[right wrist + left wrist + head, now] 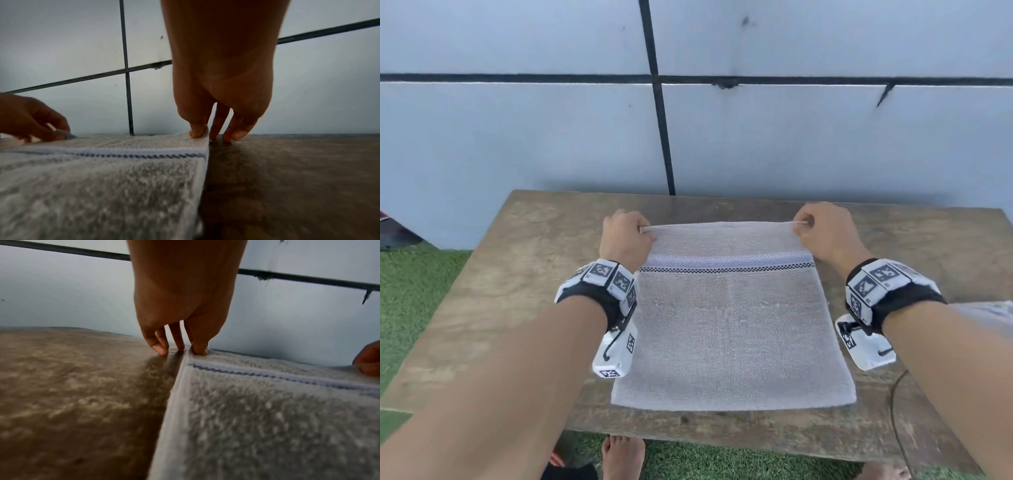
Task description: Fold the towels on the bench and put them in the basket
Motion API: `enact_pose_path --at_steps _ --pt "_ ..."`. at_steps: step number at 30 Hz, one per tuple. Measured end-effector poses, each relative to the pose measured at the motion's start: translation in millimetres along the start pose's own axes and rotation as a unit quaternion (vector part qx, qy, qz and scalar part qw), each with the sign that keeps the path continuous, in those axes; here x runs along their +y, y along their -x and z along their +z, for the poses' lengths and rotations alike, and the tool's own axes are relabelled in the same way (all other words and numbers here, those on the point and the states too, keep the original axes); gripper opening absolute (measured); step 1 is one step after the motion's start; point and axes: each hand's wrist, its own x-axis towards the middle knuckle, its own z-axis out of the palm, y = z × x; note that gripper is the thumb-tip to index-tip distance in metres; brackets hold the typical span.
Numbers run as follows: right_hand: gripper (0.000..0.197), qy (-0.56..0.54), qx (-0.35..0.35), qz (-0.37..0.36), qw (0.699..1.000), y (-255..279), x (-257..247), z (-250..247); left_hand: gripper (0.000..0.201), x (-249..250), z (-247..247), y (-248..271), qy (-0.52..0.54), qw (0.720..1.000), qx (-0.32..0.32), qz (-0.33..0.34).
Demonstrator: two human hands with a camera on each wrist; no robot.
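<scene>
at centre of frame, towel (732,329) lies flat on desk (517,274). left hand (625,236) and right hand (825,233) each pinch one far corner, edge taut between, likely to keep fold square. basket not in view.

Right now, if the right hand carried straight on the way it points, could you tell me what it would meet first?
The right hand, pinching the towel at its far right corner, points past the bench's far edge. Nothing stands on the strip of bench ahead, so it would probably meet the tiled wall first, though depth is unclear.
</scene>
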Motion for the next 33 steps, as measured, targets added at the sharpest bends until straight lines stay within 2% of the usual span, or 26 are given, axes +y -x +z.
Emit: enact_pose_path --at_steps 3,5,10,13,16,19,21,25,33 --pt "0.011 0.001 -0.005 -0.022 1.000 0 0 5 0.004 -3 2 -2 -0.008 0.998 -0.004 0.057" --pt "0.009 0.000 -0.029 -0.022 0.999 0 -1 6 0.007 0 -2 -4 -0.013 0.997 -0.024 0.071" --pt "0.003 -0.027 -0.075 -0.014 0.997 4 -4 1 0.020 6 -9 1 0.027 0.995 -0.082 0.042" --pt "0.008 -0.039 -0.079 -0.019 0.996 10 -3 -3 0.024 5 -11 7 0.057 0.993 -0.106 0.020" --pt "0.009 -0.070 -0.033 -0.031 0.997 21 0 -11 0.023 6 -22 14 0.085 0.990 -0.108 0.023" --pt "0.010 -0.115 0.025 -0.044 0.992 34 3 -28 0.006 9 -44 21 0.099 0.991 -0.087 0.030" --pt "0.009 -0.136 0.046 -0.055 0.988 45 6 -40 0.004 14 -64 29 0.112 0.989 -0.083 0.045" --pt "0.005 -0.184 0.071 -0.065 0.978 69 3 -66 0.011 18 -99 51 0.112 0.986 -0.106 0.065" --pt "0.010 -0.245 0.097 -0.083 0.961 130 -8 -93 0.006 11 -138 103 0.130 0.982 -0.124 0.061"
